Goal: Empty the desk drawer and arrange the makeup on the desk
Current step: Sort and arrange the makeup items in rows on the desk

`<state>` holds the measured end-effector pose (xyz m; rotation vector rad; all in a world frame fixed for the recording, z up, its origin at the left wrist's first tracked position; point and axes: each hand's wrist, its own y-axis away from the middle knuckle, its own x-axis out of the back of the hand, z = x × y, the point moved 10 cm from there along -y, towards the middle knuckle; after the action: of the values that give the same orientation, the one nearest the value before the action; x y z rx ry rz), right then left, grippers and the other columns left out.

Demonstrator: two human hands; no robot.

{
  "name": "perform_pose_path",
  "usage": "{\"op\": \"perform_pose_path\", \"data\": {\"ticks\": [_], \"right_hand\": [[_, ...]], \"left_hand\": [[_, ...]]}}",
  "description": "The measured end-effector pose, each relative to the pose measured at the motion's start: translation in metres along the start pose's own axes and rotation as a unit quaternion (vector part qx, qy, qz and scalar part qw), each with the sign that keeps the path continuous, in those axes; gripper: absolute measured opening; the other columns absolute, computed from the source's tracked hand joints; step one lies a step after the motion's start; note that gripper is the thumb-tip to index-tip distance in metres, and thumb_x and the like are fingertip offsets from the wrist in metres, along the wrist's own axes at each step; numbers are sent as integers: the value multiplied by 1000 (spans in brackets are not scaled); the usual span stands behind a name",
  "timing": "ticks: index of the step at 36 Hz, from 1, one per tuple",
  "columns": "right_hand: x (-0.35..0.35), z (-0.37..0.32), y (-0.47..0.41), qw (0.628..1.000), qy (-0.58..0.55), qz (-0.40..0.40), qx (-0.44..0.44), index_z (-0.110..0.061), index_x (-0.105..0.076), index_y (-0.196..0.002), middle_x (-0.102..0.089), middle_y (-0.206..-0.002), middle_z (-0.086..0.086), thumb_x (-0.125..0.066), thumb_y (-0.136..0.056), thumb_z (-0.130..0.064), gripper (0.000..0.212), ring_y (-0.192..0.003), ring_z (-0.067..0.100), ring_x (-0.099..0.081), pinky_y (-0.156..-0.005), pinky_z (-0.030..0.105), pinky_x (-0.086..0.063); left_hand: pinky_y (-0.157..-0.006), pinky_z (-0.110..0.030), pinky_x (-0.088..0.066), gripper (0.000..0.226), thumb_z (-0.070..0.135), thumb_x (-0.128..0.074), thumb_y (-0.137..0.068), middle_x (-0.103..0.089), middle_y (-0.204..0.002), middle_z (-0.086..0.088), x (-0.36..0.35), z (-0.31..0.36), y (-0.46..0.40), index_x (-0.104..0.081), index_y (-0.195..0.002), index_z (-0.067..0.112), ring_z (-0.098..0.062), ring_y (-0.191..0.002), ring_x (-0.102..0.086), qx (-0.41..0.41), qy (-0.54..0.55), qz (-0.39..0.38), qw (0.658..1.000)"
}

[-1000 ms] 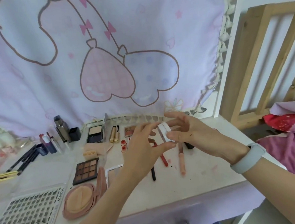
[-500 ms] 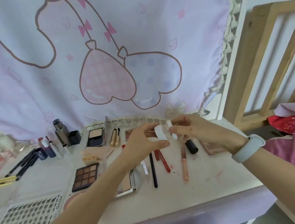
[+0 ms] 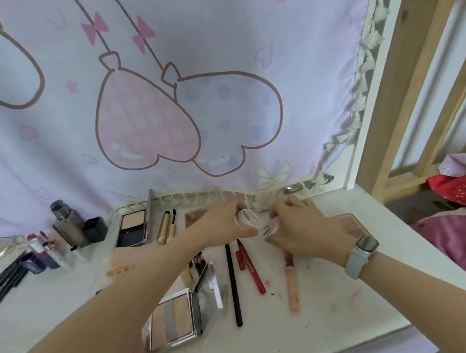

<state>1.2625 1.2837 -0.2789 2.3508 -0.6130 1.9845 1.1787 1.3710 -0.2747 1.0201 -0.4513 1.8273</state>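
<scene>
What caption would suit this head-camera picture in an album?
Two hands, left hand gripping a small white jar and right hand its lid, above makeup spread on a desk.

The white table [image 3: 335,316] bears scattered makeup — a black pencil [image 3: 233,285], a red pencil [image 3: 250,267], a pink tube [image 3: 292,288], an open palette [image 3: 171,322] — plus brushes [image 3: 6,280] far left.

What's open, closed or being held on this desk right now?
Small white jar: open, held by the left hand.
Jar lid: off, held by the right hand.
Powder compact: open, lid up.
Striped palette: open.
Red pencil: lying flat.
Black pencil: lying flat.
Pink tube: lying flat.
</scene>
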Motion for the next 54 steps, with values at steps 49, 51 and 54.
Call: {"op": "perform_pose_path", "data": {"ticks": [49, 51, 54], "right_hand": [[-13, 36, 1, 978, 161, -11, -131, -15, -48, -107, -62, -106, 10, -42, -83, -58, 49, -101, 29, -49, -82, 41, -32], [-15, 38, 0, 979, 140, -26, -147, -15, -45, -103, -62, -103, 11, -43, -82, -54, 44, -98, 29, -49, -80, 40, -31], [-15, 43, 1, 976, 105, -63, -180, -15, -43, -109, -61, -110, 11, -47, -81, -52, 47, -104, 30, -48, -82, 40, -30]], "left_hand": [[-101, -35, -30, 46, 44, -52, -90, -50, -133, 2, 35, 18, 22, -50, -131, 24, -20, -123, -42, -34, -216, 128, 967], [-102, -35, -30, 46, 44, -52, -90, -49, -135, 2, 38, 20, 27, -49, -132, 24, -19, -124, -42, -32, -196, 136, 971], [-105, -37, -32, 45, 43, -52, -90, -49, -136, 3, 38, 21, 36, -49, -132, 25, -18, -126, -41, -34, -171, 141, 975]]}}
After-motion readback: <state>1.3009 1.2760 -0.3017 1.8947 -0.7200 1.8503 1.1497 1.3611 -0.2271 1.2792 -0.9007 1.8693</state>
